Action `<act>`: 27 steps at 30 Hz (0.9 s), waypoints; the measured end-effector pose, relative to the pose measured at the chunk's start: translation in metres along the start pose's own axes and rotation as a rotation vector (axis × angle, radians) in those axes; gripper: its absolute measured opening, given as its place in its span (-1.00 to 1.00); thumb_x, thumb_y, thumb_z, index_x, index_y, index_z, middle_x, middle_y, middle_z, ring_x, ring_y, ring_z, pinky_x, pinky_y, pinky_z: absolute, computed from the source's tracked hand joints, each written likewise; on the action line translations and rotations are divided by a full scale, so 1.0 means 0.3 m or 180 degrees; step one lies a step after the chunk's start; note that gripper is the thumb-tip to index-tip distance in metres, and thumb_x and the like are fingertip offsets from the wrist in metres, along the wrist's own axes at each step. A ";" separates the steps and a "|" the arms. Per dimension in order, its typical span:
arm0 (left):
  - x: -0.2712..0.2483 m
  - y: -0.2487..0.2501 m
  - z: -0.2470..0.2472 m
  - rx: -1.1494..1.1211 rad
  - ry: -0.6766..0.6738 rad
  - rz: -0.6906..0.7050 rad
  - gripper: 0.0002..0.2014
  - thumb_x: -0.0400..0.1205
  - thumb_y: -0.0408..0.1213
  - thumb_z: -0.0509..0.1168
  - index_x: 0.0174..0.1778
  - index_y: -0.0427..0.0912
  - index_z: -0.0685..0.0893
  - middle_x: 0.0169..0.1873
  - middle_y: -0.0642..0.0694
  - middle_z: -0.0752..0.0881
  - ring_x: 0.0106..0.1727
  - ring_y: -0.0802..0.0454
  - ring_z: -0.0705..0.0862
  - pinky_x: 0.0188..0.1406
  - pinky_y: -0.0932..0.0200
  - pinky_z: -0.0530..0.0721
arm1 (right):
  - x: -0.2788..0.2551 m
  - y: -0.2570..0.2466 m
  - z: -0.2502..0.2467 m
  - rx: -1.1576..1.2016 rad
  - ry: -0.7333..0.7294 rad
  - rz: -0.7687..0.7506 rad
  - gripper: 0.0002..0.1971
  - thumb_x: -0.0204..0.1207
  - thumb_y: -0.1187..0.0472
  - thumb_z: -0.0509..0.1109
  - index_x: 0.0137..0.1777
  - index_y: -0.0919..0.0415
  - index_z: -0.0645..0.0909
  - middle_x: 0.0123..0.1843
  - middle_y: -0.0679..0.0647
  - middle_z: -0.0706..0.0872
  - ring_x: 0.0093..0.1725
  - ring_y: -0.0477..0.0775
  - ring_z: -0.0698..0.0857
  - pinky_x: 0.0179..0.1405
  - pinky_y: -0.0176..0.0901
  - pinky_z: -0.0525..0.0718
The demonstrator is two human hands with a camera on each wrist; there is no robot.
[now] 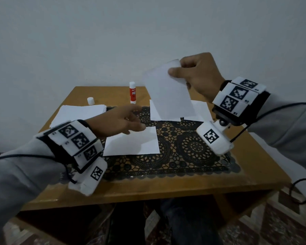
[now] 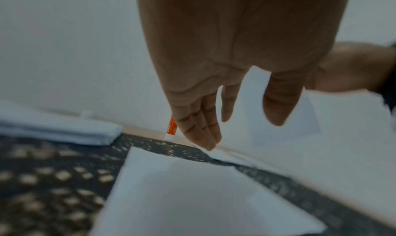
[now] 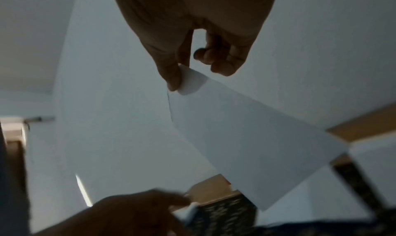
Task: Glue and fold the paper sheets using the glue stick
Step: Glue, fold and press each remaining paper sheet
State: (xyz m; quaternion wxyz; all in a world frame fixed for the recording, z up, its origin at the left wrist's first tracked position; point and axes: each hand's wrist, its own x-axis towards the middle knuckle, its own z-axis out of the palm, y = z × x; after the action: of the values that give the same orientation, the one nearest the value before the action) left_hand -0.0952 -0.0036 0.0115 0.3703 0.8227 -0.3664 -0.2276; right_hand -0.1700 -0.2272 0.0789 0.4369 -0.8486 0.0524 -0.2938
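My right hand pinches a paper sheet aloft (glue stick standing uncapped behind); my left hand hovers, fingers relaxed, over another sheet.

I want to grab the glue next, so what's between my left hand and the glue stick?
In the head view, only bare black lace mat and a strip of table lie between the left hand and the upright glue stick.

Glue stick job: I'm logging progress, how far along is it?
Done: glue stick uncapped, cap beside it; papers lie at right. In hand: right hand pinches a lifted sheet; left hand open above another sheet. Left: the stack.
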 end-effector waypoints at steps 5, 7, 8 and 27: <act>-0.016 0.024 0.007 -0.1328 0.0494 -0.0215 -0.81 0.62 -0.24 0.37 0.11 -0.15 0.59 -0.07 -0.15 0.71 -0.04 -0.06 0.68 0.05 0.04 0.65 | -0.044 -0.026 0.072 0.1119 -0.0053 0.0815 -0.90 0.54 0.36 0.44 -0.12 0.43 0.67 -0.10 0.29 0.78 -0.18 0.19 0.81 -0.25 0.05 0.80; -0.020 0.006 0.000 -0.1758 0.0518 -0.0356 -0.94 0.63 -0.28 0.34 -0.05 -0.17 0.62 -0.19 -0.14 0.71 -0.14 -0.04 0.68 0.03 0.04 0.68 | -0.061 -0.024 0.094 0.1526 -0.0079 0.1090 -0.95 0.56 0.41 0.41 -0.13 0.34 0.63 -0.08 0.24 0.75 -0.15 0.16 0.78 -0.27 -0.03 0.79; -0.021 -0.005 -0.002 -0.1933 0.0458 -0.0431 -0.95 0.63 -0.29 0.34 -0.06 -0.18 0.62 -0.21 -0.12 0.71 -0.17 -0.02 0.68 0.04 0.04 0.70 | -0.070 -0.019 0.102 0.1668 -0.0094 0.1189 -0.93 0.57 0.41 0.39 -0.14 0.31 0.61 -0.07 0.22 0.74 -0.14 0.15 0.77 -0.27 -0.05 0.78; -0.041 -0.100 -0.081 -0.1399 0.1085 -0.1247 -0.92 0.60 -0.33 0.39 -0.07 -0.22 0.63 -0.10 -0.23 0.65 -0.22 -0.09 0.60 -0.28 0.06 0.68 | -0.175 0.096 0.158 0.0880 -0.1333 0.2019 -0.80 0.51 0.40 0.47 -0.29 0.28 0.54 -0.32 0.16 0.64 -0.51 -0.04 0.61 -0.56 -0.23 0.60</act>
State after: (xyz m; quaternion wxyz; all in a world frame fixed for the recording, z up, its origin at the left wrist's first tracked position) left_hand -0.0741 0.0304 0.0047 0.5439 0.8042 -0.0764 -0.2270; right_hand -0.1826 -0.1932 0.0117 0.6171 -0.7651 0.1814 0.0305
